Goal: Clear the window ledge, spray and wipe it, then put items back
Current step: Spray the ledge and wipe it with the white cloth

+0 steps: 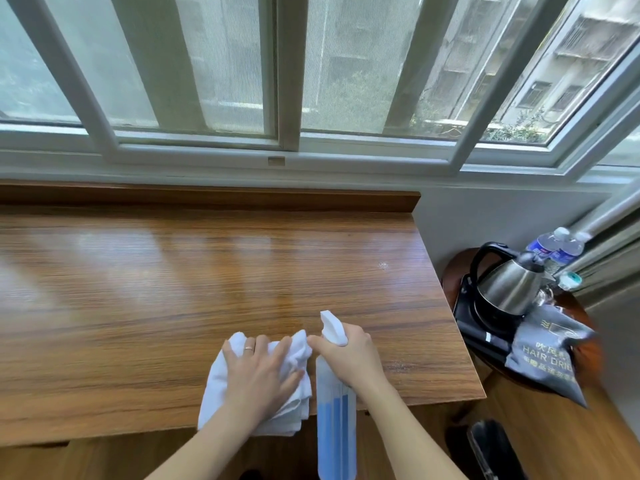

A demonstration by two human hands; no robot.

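Standing at the cleared wooden ledge (pixel 207 271), the person presses a flat left hand (pixel 259 368) on the white cloth (pixel 221 382) while the right hand (pixel 346 355) grips the spray bottle (pixel 336 410) — better to mist evenly, then wipe along the grain.

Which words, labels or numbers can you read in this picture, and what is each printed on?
"HAIR DRIE", cut off at the fold: on the grey hair dryer bag.
Chinese characters above and below it on the bag: too blurred to read.
Labels on the two water bottles: too small to read.
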